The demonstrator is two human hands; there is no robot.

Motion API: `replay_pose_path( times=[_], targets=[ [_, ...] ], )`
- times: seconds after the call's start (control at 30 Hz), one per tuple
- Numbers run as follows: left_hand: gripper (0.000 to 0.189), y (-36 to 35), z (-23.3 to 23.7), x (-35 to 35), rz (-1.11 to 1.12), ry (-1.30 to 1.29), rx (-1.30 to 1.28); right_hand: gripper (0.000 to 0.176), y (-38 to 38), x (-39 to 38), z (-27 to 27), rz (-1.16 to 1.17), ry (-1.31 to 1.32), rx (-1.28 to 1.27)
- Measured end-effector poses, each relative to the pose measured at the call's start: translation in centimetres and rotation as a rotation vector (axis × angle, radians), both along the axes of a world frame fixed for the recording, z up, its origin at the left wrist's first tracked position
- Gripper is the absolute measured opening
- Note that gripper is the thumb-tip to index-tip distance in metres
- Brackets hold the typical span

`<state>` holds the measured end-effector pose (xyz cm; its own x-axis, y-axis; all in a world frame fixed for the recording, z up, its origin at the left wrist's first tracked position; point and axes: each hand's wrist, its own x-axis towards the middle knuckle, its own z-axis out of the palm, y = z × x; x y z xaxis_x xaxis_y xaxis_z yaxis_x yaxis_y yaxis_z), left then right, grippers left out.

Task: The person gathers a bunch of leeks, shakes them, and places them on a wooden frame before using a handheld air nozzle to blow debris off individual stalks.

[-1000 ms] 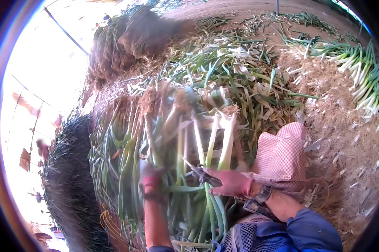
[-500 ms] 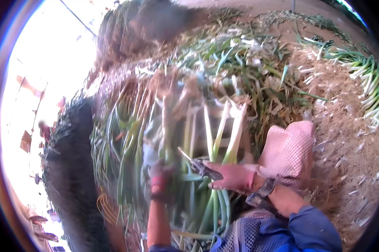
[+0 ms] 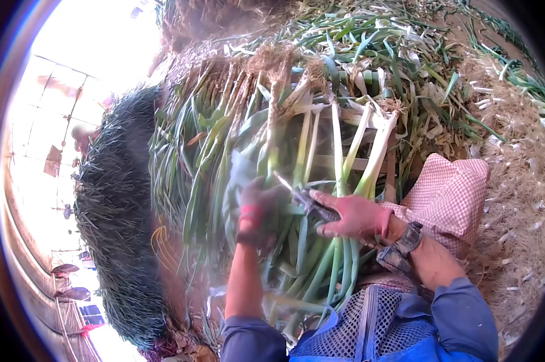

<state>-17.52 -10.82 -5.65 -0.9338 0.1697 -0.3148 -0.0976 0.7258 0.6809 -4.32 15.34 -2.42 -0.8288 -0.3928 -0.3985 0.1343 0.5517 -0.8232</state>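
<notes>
My left hand [image 3: 257, 208], gloved and blurred, closes around the green part of a leek [image 3: 273, 120] whose root end points up. A thin bluish leaf or film beside it is smeared. My right hand [image 3: 354, 218], in a pinkish glove, grips a dark tool [image 3: 316, 207] that looks like an air blow gun. Its thin pale tip points up and left, toward the leek at my left hand. Right under my right hand lie several thick white-stemmed leeks [image 3: 339, 145], roots up and green leaves hanging toward me.
A heap of leeks and stripped leaves [image 3: 369, 42] lies behind. On the left stands a dark green stack [image 3: 118, 217]. A pink checked cloth [image 3: 450, 196] covers something, probably my knee, at right. Root and stem scraps [image 3: 514, 199] cover the ground there. A person [image 3: 82, 137] is far left.
The view has shifted, so the scene sits farther right and higher. Both hands keep about the same place relative to the leeks, with the tool still in my right hand.
</notes>
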Motion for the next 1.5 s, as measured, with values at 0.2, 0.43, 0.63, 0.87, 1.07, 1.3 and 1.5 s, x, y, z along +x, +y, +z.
replay_pose_path(
  times=[0.2, 0.43, 0.63, 0.87, 1.07, 1.3, 1.5],
  targets=[
    [0.056, 0.1, -0.3, 0.1, 0.040, -0.034, 0.054, 0.090, -1.5, -4.0, -2.5, -0.141, 0.146, 0.082],
    [0.049, -0.3, -1.0, 0.1, 0.032, -0.019, 0.067, 0.092, -1.2, -12.1, -2.8, -0.244, 0.143, 0.151],
    [0.048, -2.7, -5.9, -1.2, 0.044, 0.028, 0.094, 0.091, -1.1, -16.0, -1.5, -0.435, 0.104, 0.169],
    [0.044, -0.9, -1.6, -0.1, -0.030, 0.051, -0.031, 0.085, -0.6, -13.0, -2.7, -0.382, 0.183, 0.135],
    [0.044, -1.6, -1.5, -0.1, -0.017, -0.006, -0.046, 0.085, -0.9, -4.8, -3.4, -0.174, 0.174, 0.118],
    [0.036, -1.7, -1.6, 1.4, -0.053, -0.121, -0.024, 0.094, 2.4, 2.6, -0.9, -0.077, 0.075, 0.133],
    [0.042, -1.3, -2.3, 2.5, -0.224, -0.036, -0.193, 0.090, 3.6, 4.6, -1.4, -0.061, 0.208, 0.032]
  ],
)
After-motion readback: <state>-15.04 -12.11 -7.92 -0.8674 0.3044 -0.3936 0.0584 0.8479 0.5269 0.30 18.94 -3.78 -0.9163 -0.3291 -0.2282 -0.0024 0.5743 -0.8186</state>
